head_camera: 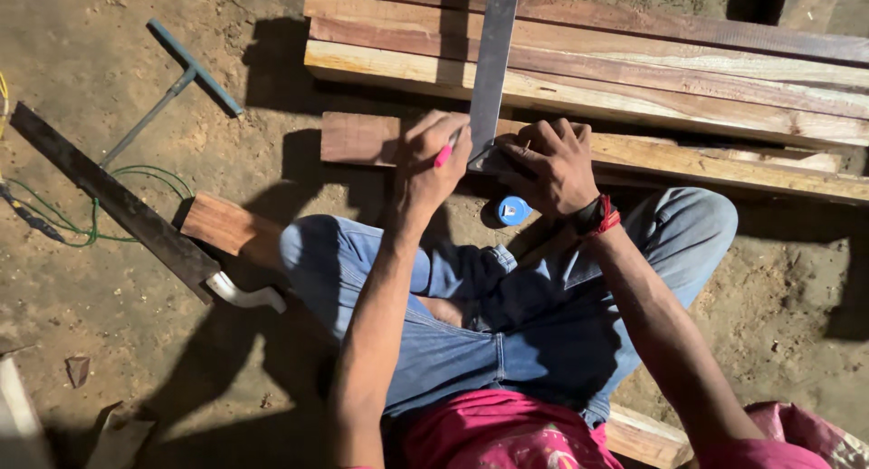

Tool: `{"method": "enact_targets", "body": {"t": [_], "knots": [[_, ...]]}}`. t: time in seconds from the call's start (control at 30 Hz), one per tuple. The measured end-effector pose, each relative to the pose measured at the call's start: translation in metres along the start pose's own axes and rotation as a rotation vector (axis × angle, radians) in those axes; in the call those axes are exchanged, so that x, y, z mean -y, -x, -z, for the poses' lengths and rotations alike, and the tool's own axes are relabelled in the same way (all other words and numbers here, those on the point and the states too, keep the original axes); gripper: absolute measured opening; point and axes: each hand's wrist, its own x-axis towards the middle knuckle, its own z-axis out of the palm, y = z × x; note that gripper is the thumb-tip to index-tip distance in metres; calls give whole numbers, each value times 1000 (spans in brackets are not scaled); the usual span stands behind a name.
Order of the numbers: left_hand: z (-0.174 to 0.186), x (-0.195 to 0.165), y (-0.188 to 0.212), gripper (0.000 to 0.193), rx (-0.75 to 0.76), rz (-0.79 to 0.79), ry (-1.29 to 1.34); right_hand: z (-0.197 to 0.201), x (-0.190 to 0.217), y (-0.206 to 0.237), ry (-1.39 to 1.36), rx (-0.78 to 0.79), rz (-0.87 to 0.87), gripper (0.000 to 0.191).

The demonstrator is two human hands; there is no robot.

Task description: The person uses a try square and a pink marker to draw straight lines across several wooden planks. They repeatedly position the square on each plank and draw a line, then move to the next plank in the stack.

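I squat on a dirt floor in blue jeans, facing a wooden plank [362, 138]. My left hand [430, 161] is closed on a pink pencil [444, 153], its tip at the edge of a metal ruler [491, 62]. The steel ruler lies across the plank and the stacked boards beyond. My right hand [548, 166] presses the ruler's near end flat on the plank, fingers curled; a red band is on that wrist. A small blue round object [513, 210] sits on the ground just below my right hand.
Several long boards [634, 71] are stacked behind the plank. A dark flat bar [109, 197], a blue T-shaped tool [186, 71], green wire [136, 175] and a short wood block [231, 226] lie at left. Another board [643, 437] runs under my right side.
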Motion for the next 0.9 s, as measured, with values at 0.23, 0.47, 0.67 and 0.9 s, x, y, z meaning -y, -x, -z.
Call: {"method": "enact_targets", "body": {"t": [0.23, 0.47, 0.67, 0.9], "knots": [[7, -4, 11, 8, 64, -21, -49, 2, 4, -3, -6, 6, -7, 47], [4, 0, -4, 5, 150, 33, -73, 1, 5, -1, -40, 2, -15, 45], [12, -9, 10, 14, 72, -14, -22, 1, 6, -4, 3, -6, 4, 46], [15, -11, 11, 12, 62, -31, -23, 3, 7, -4, -67, 0, -7, 46]]}}
